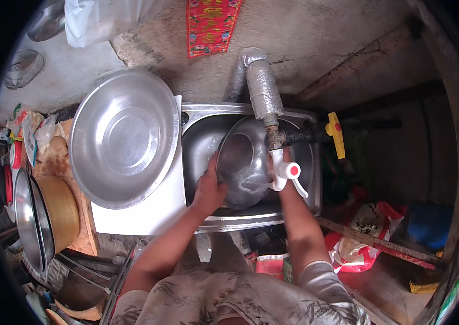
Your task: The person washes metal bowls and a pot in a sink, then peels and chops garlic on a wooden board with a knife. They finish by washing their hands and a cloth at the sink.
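Note:
A round metal basin [245, 162] is tilted inside a stainless steel sink [201, 138], with some water in it. My left hand [210, 189] grips the basin's left rim, thumb towards its inside. At the basin's right side is my right hand [287, 162], partly hidden behind a white plastic tap [279, 168]; its fingers are mostly covered, and it seems to hold the rim. Water runs from the tap's spout into the basin. A larger, wide metal basin [125, 138] rests on the white board left of the sink.
A foil-wrapped pipe [264, 87] feeds the tap from the wall, and a yellow valve handle [337, 136] sticks out at the right. Stacked metal basins and a tan pot [60, 213] stand at the far left. Plastic bags [359, 248] lie low on the right.

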The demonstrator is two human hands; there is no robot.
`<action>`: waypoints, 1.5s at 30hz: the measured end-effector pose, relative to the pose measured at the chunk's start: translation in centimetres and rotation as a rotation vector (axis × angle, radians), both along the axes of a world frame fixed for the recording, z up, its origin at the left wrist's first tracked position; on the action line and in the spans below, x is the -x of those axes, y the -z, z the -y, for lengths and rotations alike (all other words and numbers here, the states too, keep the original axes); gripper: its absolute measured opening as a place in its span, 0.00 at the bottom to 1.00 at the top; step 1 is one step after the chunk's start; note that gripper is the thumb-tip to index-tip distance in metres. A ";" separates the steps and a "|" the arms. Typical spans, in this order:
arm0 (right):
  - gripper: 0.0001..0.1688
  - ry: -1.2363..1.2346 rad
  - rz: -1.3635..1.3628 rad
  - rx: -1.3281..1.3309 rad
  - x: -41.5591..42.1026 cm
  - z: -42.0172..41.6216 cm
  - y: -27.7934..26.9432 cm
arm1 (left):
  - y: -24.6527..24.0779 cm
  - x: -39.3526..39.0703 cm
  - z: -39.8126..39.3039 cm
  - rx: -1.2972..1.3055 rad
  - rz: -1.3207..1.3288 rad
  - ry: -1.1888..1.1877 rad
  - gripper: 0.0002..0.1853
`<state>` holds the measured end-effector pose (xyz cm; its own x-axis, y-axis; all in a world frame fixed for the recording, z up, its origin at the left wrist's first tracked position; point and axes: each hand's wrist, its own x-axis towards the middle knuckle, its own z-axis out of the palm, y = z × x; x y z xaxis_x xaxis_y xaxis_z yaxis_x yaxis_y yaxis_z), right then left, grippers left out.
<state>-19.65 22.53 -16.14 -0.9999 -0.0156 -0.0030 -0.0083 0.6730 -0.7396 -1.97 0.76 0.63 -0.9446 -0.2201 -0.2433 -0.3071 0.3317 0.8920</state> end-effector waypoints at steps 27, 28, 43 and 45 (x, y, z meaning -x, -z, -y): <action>0.23 -0.538 -0.265 -0.994 -0.8 5.0 -3.6 | 2.9 -1.1 0.9 -0.059 -0.051 -0.012 0.45; 0.25 -0.411 -0.096 -0.599 1.1 1.6 1.2 | 2.4 0.4 -0.7 -0.071 -0.041 0.067 0.44; 0.20 -0.081 -0.091 -0.041 -5.0 -4.8 -10.9 | -5.1 1.4 0.6 0.408 -0.285 0.059 0.33; 0.21 0.092 -0.095 0.309 -6.2 -4.6 -14.9 | -5.4 1.4 0.4 0.447 -0.386 0.046 0.30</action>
